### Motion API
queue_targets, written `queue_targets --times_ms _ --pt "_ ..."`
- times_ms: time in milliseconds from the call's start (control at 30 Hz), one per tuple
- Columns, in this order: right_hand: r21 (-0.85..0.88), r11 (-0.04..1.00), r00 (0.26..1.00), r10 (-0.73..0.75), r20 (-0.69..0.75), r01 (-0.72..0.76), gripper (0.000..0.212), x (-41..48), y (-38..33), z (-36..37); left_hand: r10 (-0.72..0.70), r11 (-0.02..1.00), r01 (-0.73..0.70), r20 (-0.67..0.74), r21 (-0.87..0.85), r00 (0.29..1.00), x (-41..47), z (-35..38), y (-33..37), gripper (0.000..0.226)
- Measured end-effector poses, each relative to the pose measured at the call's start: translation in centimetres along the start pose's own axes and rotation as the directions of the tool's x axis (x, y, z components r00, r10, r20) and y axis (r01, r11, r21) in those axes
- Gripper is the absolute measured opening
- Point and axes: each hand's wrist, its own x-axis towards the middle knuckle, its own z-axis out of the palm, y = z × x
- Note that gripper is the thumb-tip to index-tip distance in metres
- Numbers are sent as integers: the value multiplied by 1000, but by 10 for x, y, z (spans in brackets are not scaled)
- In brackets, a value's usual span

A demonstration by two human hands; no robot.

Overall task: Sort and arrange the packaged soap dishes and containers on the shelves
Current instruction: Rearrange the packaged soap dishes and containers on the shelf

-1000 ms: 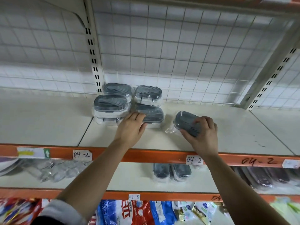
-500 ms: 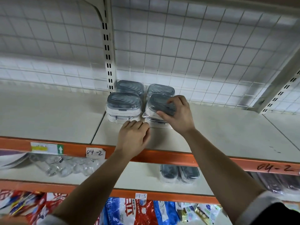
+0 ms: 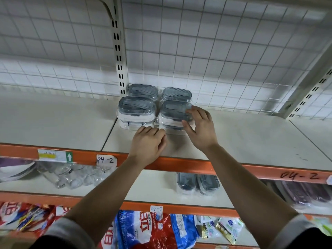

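**A:** What writing can be read here?

**B:** On the orange rail [image 3: 179,165] of the upper shelf [image 3: 251,141], a paper label [image 3: 106,160] says "04-2". The same "04-2" stands as marker writing [image 3: 300,176] on the rail further right. A smaller label [image 3: 156,208] on the rail below says "04-5". Left of the first label is a yellow and white tag [image 3: 55,156] with a green arrow, but its print is too blurred to read.

**A:** And where are the soap dishes?

**B:** The soap dishes [image 3: 136,106] have grey lids and clear wrap. They stand in four piles at the far side of the upper shelf, beside the slotted upright [image 3: 119,60]. The right hand [image 3: 199,126] is wide, with its fingers spread loosely on the right end of the near right dish [image 3: 172,109] and the thumb at its near side. The left hand [image 3: 148,144] lies on the shelf just before the near piles, fingers curled under, with nothing seen in it.

**A:** What is hard to make out?

**B:** The left fingertips are hidden. Two more dishes [image 3: 197,183] lie on the middle shelf, partly behind the right forearm. The bags [image 3: 143,229] at the bottom carry big white characters, but they are folded and cut off, so I cannot read the brand.
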Motion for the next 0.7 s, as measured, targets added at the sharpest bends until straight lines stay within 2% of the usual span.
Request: queue_targets --times_ms 133,367,567,700 --pt "21 998 998 58 -20 -57 37 -29 7 -15 -39 999 37 85 24 996 4 -4 7 22" --pt "12 997 996 80 -44 -80 30 -95 43 -66 -46 996 52 84 -68 995 -15 -8 87 24" --pt "20 999 985 46 -165 -44 13 -169 79 -106 15 994 -6 78 -108 997 -47 -6 165 24" --pt "64 993 984 111 -140 -103 10 -215 105 -108 -50 981 77 150 -181 987 -86 7 202 25"
